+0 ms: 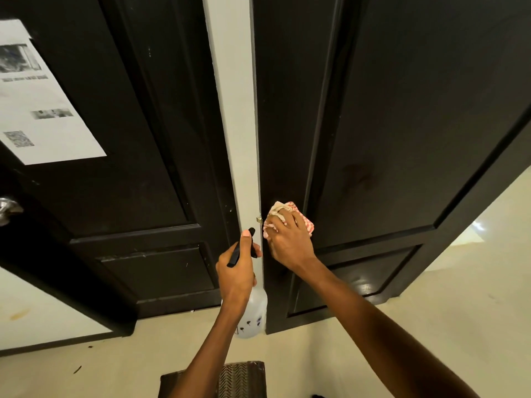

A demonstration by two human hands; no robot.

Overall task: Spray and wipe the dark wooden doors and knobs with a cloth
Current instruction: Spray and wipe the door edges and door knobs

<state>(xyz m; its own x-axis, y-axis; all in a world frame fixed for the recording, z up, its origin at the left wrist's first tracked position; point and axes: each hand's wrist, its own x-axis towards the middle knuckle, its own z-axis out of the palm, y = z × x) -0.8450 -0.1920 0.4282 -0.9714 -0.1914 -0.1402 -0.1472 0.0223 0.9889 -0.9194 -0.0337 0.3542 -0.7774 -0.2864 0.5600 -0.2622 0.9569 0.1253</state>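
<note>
Two dark wooden doors face me, the left door (138, 156) and the right door (402, 116), split by a white frame strip (238, 110). My right hand (290, 242) presses a red-and-white checked cloth (287, 215) against the right door's left edge, where its knob is hidden under the cloth. My left hand (237, 271) grips a clear spray bottle (254, 314) by its black trigger head, held upright in front of the frame strip. A silver knob (7, 209) sticks out of the left door at the far left.
A white printed paper sheet (37, 101) is stuck on the left door. The right door stands ajar over pale floor (431, 326). A dark woven mat (238, 379) lies at the bottom centre. A small brass latch plate (259, 219) shows beside the cloth.
</note>
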